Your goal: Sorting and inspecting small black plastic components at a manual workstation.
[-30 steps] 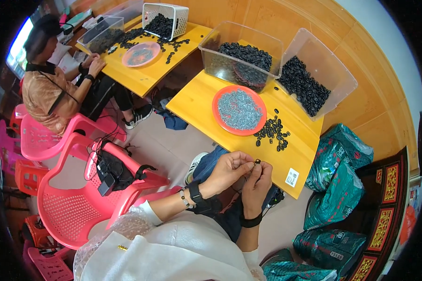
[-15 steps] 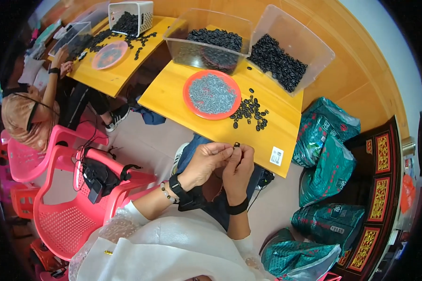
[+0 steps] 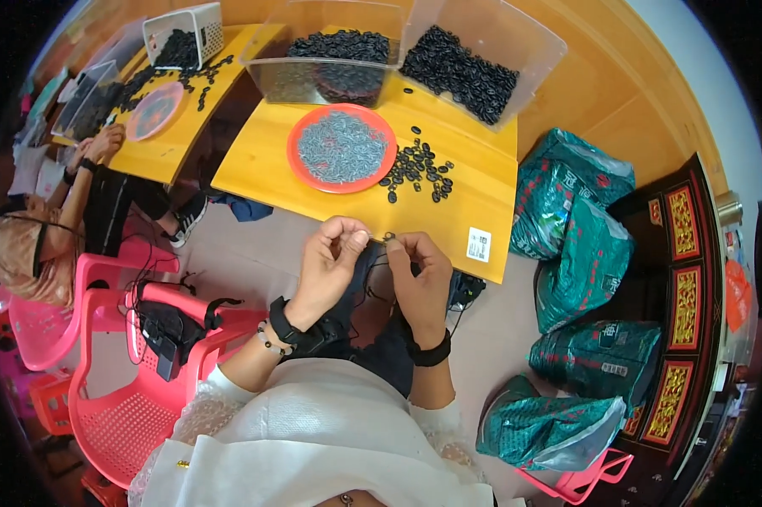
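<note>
In front of the table's near edge, my right hand (image 3: 421, 275) pinches a small black oval piece (image 3: 388, 237) between thumb and fingertips. My left hand (image 3: 334, 266) is close beside it, thumb and forefinger pressed together. A tiny thin thing seems to stick out of that pinch, too small to name. Beyond my hands, an orange-red plate (image 3: 294, 166) holds many slim grey metal pins (image 3: 340, 148). To its right lies a loose scatter of small black oval pieces (image 3: 418, 171) on the yellow table (image 3: 267, 182).
Two clear plastic bins, one upright (image 3: 262, 82) and one tipped (image 3: 537, 51), hold black pieces at the back. Green bags (image 3: 596, 253) stand right. A pink chair (image 3: 114, 422) is at left. A co-worker (image 3: 34, 245) sits at another table with a pink plate (image 3: 132, 127).
My hands have drawn apart, the left moving away from the black piece, which stays in my right fingers. The whole view has shifted; the co-worker's arms have also moved.
</note>
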`<state>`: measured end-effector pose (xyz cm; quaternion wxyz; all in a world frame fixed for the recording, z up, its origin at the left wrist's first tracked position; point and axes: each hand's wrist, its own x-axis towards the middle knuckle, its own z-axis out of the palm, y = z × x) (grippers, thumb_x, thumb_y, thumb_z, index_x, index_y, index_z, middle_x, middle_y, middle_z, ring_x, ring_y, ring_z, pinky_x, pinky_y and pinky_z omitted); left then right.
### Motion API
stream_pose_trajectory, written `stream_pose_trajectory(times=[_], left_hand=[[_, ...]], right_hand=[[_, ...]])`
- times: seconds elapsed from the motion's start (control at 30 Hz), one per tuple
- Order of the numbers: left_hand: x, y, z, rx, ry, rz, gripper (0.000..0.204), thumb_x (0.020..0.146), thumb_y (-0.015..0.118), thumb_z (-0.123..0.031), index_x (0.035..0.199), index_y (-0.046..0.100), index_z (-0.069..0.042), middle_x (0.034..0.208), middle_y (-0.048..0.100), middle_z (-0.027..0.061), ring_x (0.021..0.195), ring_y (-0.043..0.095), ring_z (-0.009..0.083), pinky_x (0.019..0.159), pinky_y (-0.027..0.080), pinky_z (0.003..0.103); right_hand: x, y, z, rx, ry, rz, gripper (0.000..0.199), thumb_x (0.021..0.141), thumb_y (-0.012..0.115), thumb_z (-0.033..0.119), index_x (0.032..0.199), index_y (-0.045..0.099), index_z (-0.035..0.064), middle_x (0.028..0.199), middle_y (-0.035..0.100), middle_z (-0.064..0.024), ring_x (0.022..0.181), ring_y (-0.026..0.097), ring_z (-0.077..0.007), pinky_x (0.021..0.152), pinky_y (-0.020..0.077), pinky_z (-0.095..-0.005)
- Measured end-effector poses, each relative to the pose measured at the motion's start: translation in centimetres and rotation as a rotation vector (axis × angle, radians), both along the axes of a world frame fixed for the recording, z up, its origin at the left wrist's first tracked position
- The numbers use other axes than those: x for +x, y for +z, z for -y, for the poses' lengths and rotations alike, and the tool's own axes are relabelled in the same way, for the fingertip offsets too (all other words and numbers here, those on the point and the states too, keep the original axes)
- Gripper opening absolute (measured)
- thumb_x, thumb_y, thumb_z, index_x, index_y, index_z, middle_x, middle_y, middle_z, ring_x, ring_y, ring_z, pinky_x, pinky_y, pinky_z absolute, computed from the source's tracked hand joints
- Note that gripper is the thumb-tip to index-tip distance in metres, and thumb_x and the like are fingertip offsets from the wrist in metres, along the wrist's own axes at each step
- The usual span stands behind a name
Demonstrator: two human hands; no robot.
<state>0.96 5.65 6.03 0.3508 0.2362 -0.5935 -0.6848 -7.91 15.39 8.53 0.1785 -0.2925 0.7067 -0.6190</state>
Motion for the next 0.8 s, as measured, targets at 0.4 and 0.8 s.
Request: stream_pose_trajectory(times=[0.4,0.8], left_hand=[[0.37,-0.28,0.14,-0.148,0.023,0.105,0.013,0.086,0.059,-0.01,0.086,0.058,0.003,0.078,0.057,0.0033,0.072,0.051,0.0091,0.066,0.042,0.023],[0.91,0.03,0.59,-0.258,-0.045,0.202,0.012,0.088,0.057,-0.011,0.087,0.056,0.001,0.082,0.054,0.0003,0.077,0.05,0.007,0.071,0.041,0.021]], right_hand=[[0.41,0.24,0.13,0.004,0.039,-0.032,0.01,0.083,0.061,0.008,0.079,0.056,-0.0002,0.066,0.054,0.0018,0.058,0.046,-0.0038,0.055,0.0387,-0.0195],[0.43,-0.09,0.3,0.036,0.061,-0.088,0.009,0.083,0.06,0.007,0.08,0.056,-0.0007,0.067,0.056,0.0005,0.06,0.048,-0.0045,0.056,0.0395,-0.0199]])
